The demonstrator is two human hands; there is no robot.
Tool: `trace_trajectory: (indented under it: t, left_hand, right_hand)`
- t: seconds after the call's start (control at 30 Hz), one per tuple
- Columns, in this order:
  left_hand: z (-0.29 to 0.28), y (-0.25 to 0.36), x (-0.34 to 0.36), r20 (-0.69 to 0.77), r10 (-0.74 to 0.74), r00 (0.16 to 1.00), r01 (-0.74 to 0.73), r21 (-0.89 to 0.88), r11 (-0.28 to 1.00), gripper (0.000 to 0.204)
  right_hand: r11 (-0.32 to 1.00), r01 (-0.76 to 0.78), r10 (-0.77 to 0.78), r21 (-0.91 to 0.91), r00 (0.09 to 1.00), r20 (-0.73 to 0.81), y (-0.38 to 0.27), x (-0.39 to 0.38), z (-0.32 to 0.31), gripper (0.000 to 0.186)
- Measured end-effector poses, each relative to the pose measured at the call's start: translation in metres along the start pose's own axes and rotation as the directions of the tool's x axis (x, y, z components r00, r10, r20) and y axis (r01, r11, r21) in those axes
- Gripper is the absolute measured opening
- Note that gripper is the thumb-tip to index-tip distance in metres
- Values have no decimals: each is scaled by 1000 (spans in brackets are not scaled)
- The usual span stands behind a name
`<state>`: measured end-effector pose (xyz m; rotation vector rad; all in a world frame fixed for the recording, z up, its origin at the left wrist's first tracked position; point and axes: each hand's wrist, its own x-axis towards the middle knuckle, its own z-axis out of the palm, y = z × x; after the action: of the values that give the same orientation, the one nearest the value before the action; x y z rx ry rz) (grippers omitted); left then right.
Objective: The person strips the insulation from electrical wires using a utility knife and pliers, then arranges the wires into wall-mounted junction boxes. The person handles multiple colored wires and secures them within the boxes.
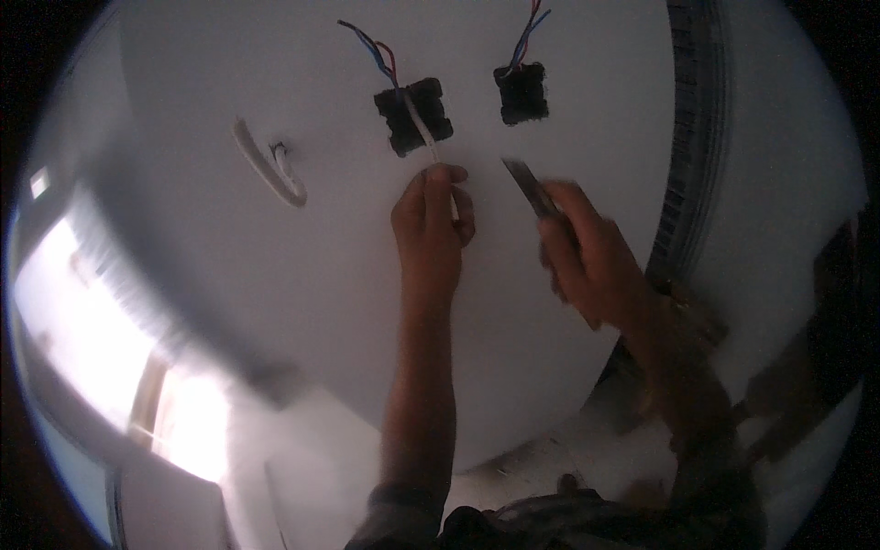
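My left hand (pixel 435 206) pinches a white cable (pixel 420 119) that comes out of a dark square wall box (pixel 431 96). Blue and red wires (pixel 378 53) also stick out at the top of this box. To the right, my right hand (pixel 591 252) is closed around a utility knife (pixel 527 183), its blade pointing up and to the left. The blade is apart from the cable and from the wall. A second dark wall box (pixel 522 94) sits above the knife, with blue and red wires (pixel 524 41) coming out of its top.
Another white cable (pixel 266 174) hangs curved from a small hole in the pale wall (pixel 302 257), left of the boxes. A dark ribbed strip (pixel 683 137) runs down the right side. Bright light comes through an opening (pixel 188 412) at lower left.
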<state>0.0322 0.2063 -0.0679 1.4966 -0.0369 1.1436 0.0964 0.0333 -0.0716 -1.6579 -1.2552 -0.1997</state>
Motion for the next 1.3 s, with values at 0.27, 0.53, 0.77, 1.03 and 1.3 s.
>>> trace_trajectory:
  t: [0.27, 0.53, 0.77, 1.03, 1.3]
  left_hand:
    - [-5, -1, -3, 17, -32, 999, 33, -99, 995, 32]
    - [-11, 1, 0, 29, 91, 995, -94, 180, 979, 33]
    - [-7, -9, 8, 70, 55, 996, -65, 149, 987, 31]
    - [-4, -32, 21, 60, 180, 982, -189, 195, 962, 33]
    - [1, -25, 11, 51, 35, 998, -34, -17, 999, 38]
  right_hand:
    - [952, 143, -169, -270, 983, -76, -56, 92, 26, 21]
    - [866, 122, -214, -485, 967, -139, -56, 127, 37, 25]
    - [808, 160, -345, -568, 909, -235, -29, 154, 45, 28]
    - [805, 133, -255, -578, 958, -134, -34, 155, 43, 24]
    - [765, 101, -261, -637, 952, -163, -32, 159, 45, 23]
